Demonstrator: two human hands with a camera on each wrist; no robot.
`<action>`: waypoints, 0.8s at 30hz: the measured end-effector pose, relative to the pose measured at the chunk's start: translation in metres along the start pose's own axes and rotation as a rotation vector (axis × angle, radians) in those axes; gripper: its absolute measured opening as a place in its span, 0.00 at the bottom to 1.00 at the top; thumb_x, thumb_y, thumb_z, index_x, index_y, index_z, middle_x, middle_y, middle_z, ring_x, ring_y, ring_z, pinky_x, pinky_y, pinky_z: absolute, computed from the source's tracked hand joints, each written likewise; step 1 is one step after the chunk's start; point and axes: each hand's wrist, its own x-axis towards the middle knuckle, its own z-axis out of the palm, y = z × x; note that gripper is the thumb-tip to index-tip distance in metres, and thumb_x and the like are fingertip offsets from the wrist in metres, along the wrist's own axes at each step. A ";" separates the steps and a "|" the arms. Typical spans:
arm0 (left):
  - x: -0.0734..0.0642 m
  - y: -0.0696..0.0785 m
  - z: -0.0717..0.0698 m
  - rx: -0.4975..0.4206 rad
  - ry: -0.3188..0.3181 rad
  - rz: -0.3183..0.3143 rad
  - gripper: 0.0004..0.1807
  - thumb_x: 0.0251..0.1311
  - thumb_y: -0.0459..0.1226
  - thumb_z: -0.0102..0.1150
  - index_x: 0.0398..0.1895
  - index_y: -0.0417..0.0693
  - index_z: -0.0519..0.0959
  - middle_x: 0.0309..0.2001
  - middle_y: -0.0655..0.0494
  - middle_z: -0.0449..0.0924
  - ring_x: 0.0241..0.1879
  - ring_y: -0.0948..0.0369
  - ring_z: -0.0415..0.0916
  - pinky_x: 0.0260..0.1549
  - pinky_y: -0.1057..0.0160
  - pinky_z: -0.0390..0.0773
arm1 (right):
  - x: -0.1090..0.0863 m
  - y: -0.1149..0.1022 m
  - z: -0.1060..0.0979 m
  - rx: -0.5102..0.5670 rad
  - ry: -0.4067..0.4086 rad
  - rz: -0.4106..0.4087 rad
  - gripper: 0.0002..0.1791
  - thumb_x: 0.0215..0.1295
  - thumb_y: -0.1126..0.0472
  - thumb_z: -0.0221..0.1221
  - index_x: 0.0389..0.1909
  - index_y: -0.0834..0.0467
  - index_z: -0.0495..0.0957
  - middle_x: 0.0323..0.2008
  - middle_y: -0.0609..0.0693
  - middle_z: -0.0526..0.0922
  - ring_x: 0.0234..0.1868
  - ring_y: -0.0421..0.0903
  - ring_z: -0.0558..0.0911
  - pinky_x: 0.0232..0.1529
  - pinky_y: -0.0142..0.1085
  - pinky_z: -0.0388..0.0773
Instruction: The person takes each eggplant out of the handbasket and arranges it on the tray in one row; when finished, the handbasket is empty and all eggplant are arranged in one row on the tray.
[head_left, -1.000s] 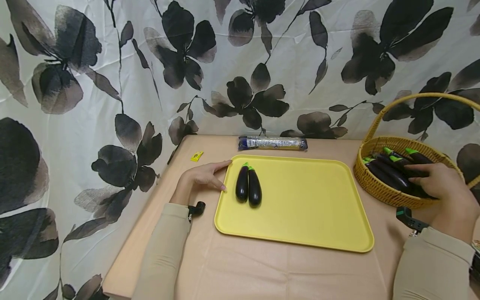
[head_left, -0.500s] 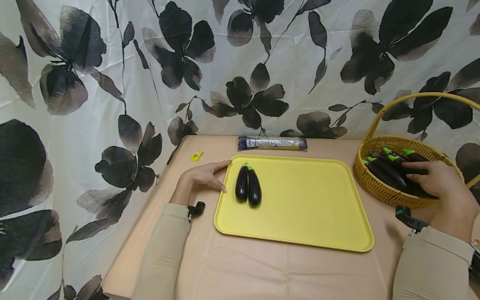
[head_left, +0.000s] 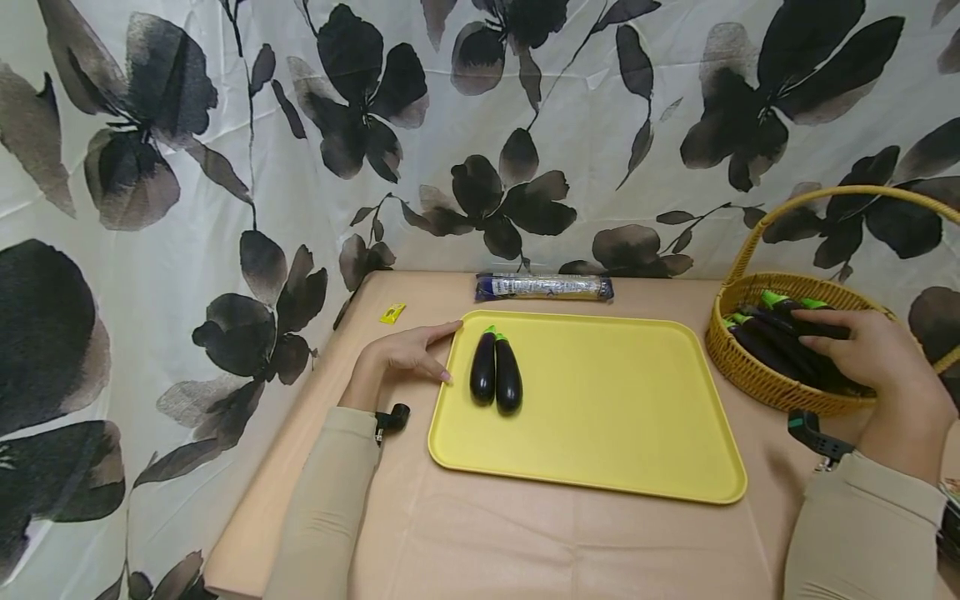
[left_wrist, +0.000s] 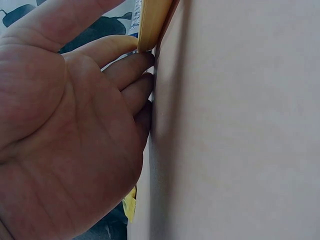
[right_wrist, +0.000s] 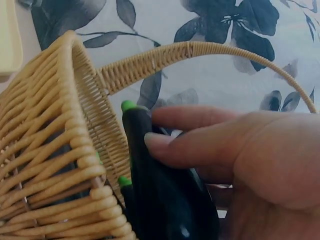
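Note:
My left hand (head_left: 405, 350) rests at the left edge of the yellow tray (head_left: 600, 400), thumb and index finger spread along the rim. In the left wrist view, its fingertips (left_wrist: 142, 60) meet the tray's edge (left_wrist: 152, 22) just above the tabletop. Two dark eggplants (head_left: 483, 367) with green stem ends lie side by side at the tray's left. My right hand (head_left: 885, 358) reaches into the wicker basket (head_left: 757, 387) at the right. In the right wrist view, its thumb and fingers pinch one eggplant (right_wrist: 155, 185) near the stem end. Other eggplants (head_left: 772, 350) lie in the basket.
Behind the tray lies a long printed plastic package (head_left: 543, 287). A small yellow packet (head_left: 392, 312) sits at the table's back left. The basket's tall handle (head_left: 847, 190) arches over the eggplants. Floral cloth (head_left: 555, 125) hangs behind the table (head_left: 570, 542).
My right hand has shifted slightly up and left inside the basket, and the eggplant in its grip has moved with it. The left hand and the tray stay as they were.

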 end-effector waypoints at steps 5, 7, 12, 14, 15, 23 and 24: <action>-0.001 0.000 0.001 -0.007 0.003 0.003 0.66 0.44 0.45 0.86 0.85 0.54 0.52 0.85 0.56 0.47 0.85 0.55 0.38 0.83 0.49 0.42 | 0.002 -0.006 0.000 0.050 -0.026 -0.046 0.29 0.82 0.54 0.52 0.76 0.63 0.64 0.66 0.82 0.62 0.59 0.78 0.63 0.60 0.79 0.63; -0.001 0.000 0.001 -0.009 0.003 0.007 0.66 0.44 0.45 0.86 0.85 0.54 0.52 0.85 0.56 0.47 0.85 0.55 0.38 0.83 0.48 0.42 | 0.003 -0.009 0.001 0.072 -0.033 -0.070 0.29 0.83 0.54 0.50 0.76 0.63 0.64 0.67 0.82 0.61 0.60 0.77 0.63 0.60 0.78 0.63; -0.002 -0.001 0.002 0.002 0.005 0.015 0.66 0.44 0.46 0.86 0.85 0.54 0.52 0.85 0.57 0.47 0.85 0.55 0.38 0.83 0.49 0.42 | 0.005 -0.016 0.004 0.107 -0.009 -0.136 0.30 0.83 0.48 0.48 0.76 0.62 0.65 0.66 0.79 0.66 0.54 0.70 0.69 0.51 0.63 0.79; -0.002 -0.001 0.002 0.011 0.007 0.018 0.67 0.44 0.46 0.86 0.85 0.54 0.52 0.85 0.57 0.47 0.85 0.56 0.38 0.83 0.49 0.42 | 0.006 -0.019 0.005 0.109 0.018 -0.152 0.31 0.82 0.47 0.50 0.75 0.62 0.67 0.57 0.74 0.72 0.44 0.64 0.72 0.37 0.47 0.79; -0.002 -0.001 0.002 0.015 0.008 0.020 0.67 0.44 0.46 0.86 0.85 0.54 0.52 0.85 0.57 0.47 0.85 0.56 0.38 0.83 0.49 0.42 | 0.006 -0.021 0.006 0.109 0.030 -0.155 0.30 0.82 0.48 0.51 0.75 0.62 0.68 0.54 0.73 0.72 0.41 0.61 0.71 0.31 0.41 0.73; -0.005 0.000 0.005 0.016 0.012 0.023 0.66 0.44 0.46 0.86 0.85 0.54 0.52 0.85 0.57 0.47 0.85 0.55 0.38 0.83 0.49 0.42 | 0.006 -0.034 0.009 0.128 0.065 -0.166 0.32 0.78 0.47 0.58 0.75 0.60 0.69 0.48 0.67 0.71 0.41 0.58 0.68 0.27 0.33 0.67; -0.005 0.000 0.005 0.017 0.013 0.024 0.66 0.45 0.46 0.86 0.85 0.54 0.52 0.85 0.57 0.47 0.85 0.55 0.38 0.83 0.49 0.42 | 0.006 -0.036 0.009 0.138 0.066 -0.173 0.33 0.77 0.47 0.59 0.75 0.59 0.69 0.50 0.68 0.72 0.44 0.60 0.70 0.27 0.31 0.68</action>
